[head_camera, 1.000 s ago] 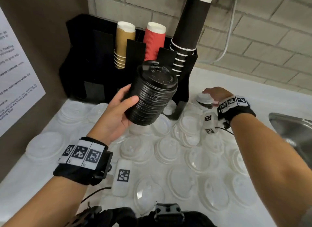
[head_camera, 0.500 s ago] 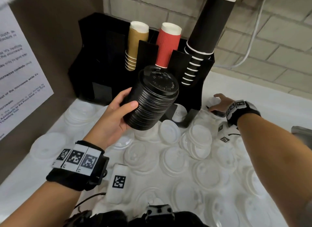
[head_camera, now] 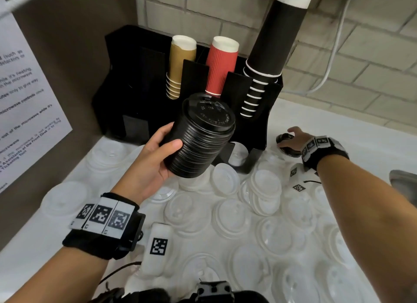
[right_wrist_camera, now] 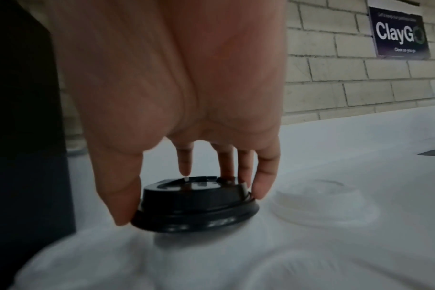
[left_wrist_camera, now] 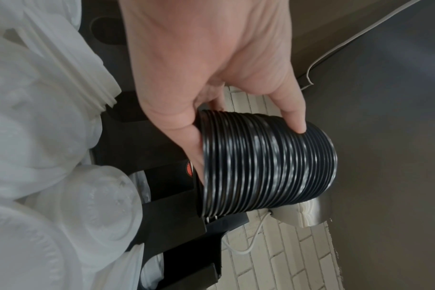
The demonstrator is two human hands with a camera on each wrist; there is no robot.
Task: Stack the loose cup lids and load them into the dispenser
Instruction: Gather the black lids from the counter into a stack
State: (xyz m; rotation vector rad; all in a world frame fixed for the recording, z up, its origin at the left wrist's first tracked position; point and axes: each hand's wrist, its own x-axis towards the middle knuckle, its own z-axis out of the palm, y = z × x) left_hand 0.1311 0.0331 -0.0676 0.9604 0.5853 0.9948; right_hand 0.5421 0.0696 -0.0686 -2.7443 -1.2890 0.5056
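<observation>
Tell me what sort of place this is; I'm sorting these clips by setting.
Probably an office or staff pantry's drinks corner. A cup dispenser holds stacked paper cups, a notice gives microwave rules, and a sink edges the white counter strewn with lids.

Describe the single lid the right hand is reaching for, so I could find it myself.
Start at the black cup dispenser against the brick wall. Just right of its base, on the white counter, sits one black lid, with the right hand closing its fingers around the rim. Every loose lid near it is white or clear.
</observation>
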